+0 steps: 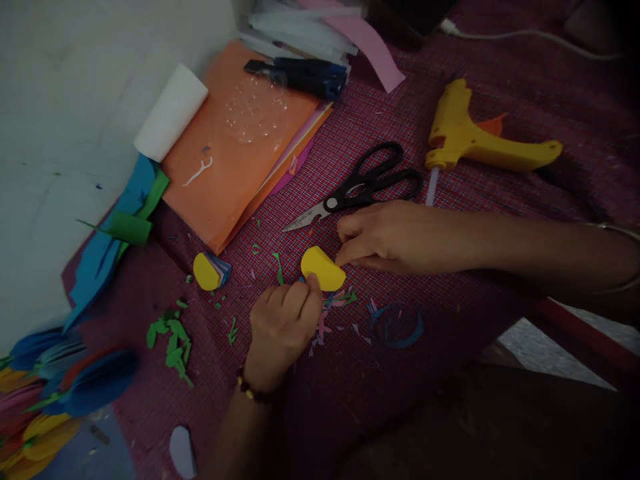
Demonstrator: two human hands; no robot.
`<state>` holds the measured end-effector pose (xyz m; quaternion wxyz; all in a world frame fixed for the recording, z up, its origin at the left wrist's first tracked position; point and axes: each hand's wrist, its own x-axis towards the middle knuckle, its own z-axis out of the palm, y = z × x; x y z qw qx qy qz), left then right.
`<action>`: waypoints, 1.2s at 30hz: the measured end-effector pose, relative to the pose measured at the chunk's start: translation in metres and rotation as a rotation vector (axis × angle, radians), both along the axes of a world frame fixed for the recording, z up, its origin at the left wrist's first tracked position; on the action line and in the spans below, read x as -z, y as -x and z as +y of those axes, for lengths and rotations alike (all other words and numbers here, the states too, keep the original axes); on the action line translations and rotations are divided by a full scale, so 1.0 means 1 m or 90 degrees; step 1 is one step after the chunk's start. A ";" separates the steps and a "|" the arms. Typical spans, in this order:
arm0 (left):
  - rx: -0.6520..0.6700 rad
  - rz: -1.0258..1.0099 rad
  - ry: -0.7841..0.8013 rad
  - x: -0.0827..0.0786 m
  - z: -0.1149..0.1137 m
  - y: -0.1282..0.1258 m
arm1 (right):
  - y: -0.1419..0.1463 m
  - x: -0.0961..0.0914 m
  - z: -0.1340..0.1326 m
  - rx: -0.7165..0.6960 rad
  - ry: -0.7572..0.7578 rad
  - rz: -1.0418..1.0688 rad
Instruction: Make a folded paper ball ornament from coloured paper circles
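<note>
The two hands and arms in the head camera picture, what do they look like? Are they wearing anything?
The left hand is bare, with a bracelet of dark, round-looking beads and a yellowish one at its wrist. The right hand is bare too, with a thin, pale, metallic-looking bangle farther up the arm. No sleeves show.

The left hand is pressing a folded yellow paper piece against the checked cloth, while the right hand is curling its fingers at the piece's edge. Scissors are lying just beyond the right hand, and a yellow glue gun is resting farther off. Green scraps are lying left of the left hand; orange sheets are sitting near a white roll.
</note>
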<state>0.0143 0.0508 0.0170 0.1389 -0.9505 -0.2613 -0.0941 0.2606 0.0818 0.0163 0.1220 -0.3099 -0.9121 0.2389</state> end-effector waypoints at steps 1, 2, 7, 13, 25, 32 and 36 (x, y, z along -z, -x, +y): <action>-0.001 0.000 0.000 0.000 0.000 0.000 | 0.000 0.000 0.000 0.000 -0.001 0.002; -0.003 -0.002 -0.001 0.000 0.000 0.000 | 0.000 0.001 0.000 0.000 -0.003 0.001; -0.002 -0.009 -0.005 0.000 0.000 -0.001 | 0.002 0.004 0.000 0.020 -0.033 -0.008; -0.008 0.001 -0.009 0.001 -0.001 -0.001 | 0.003 0.004 0.000 0.016 -0.048 -0.038; -0.052 -0.014 0.008 0.004 -0.001 0.002 | 0.004 0.005 0.000 0.043 -0.050 -0.047; -0.049 -0.014 0.025 0.003 -0.002 0.001 | 0.005 0.007 0.001 0.045 -0.055 -0.044; -0.042 -0.005 0.016 0.003 -0.002 0.002 | 0.005 0.007 0.001 0.051 -0.050 -0.043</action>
